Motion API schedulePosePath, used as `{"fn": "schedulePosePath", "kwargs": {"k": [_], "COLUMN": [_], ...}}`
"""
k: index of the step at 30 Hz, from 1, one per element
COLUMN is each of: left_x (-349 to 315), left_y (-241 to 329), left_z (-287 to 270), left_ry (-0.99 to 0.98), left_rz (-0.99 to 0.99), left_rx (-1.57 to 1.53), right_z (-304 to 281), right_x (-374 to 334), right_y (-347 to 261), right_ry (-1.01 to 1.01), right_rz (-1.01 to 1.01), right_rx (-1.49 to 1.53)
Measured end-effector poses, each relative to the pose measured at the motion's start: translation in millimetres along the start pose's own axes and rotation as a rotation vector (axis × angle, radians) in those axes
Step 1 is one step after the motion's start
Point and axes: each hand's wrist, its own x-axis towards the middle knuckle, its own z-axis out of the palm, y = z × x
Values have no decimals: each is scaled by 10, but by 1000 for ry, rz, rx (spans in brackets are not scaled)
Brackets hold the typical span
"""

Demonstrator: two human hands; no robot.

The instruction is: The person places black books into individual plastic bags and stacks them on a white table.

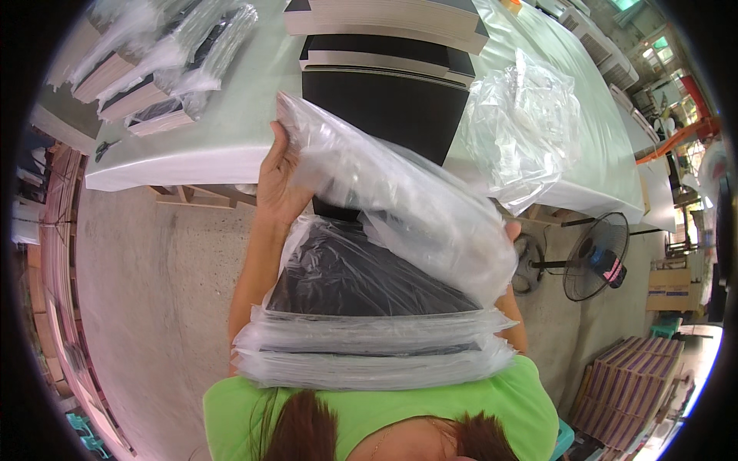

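A bundle wrapped in cloudy clear plastic (415,200) is held up at a slant, its left end higher than its right. My left hand (283,173) is closed on its upper left end, thumb up along the edge and the other fingers mostly behind. At the lower right end, my right hand (512,230) shows only a thumb or fingertip against the plastic; the rest is hidden. Below it, close to my chest, a stack of plastic-wrapped packs (377,346) has a black face (361,269) showing through the wrap on top.
On the table (231,157), black boards (384,107) lie under thick pale-edged stacks (384,23). Wrapped bundles (161,88) lie at left near scissors (105,149); crumpled clear plastic (526,127) hangs over the right edge. A fan (596,257) and striped cartons (626,392) stand at right.
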Motion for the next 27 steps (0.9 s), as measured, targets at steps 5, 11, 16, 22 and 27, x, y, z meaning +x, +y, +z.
{"fn": "schedulePosePath", "kwargs": {"k": [5,11,16,22,27], "left_x": [34,-225,-274,-236,-196], "left_y": [-59,-119,-3,280,-116], "left_z": [-241,-366,-335,-187,-82], "left_ry": [-77,-134,-48,-240,-530], "left_rz": [-93,-332,-50,196,192], "left_rx": [-102,73,142,-193,384], "right_z": [-82,3,-42,-624,86], "right_x": [393,599,663,528,410], "right_y": [-71,-233,-149,86,-845], "right_ry": [-204,-144,-152,-209,117], "right_rz": [-191,-299,-180,152,-223], "right_rx": [201,179,53,-358,-783]}}
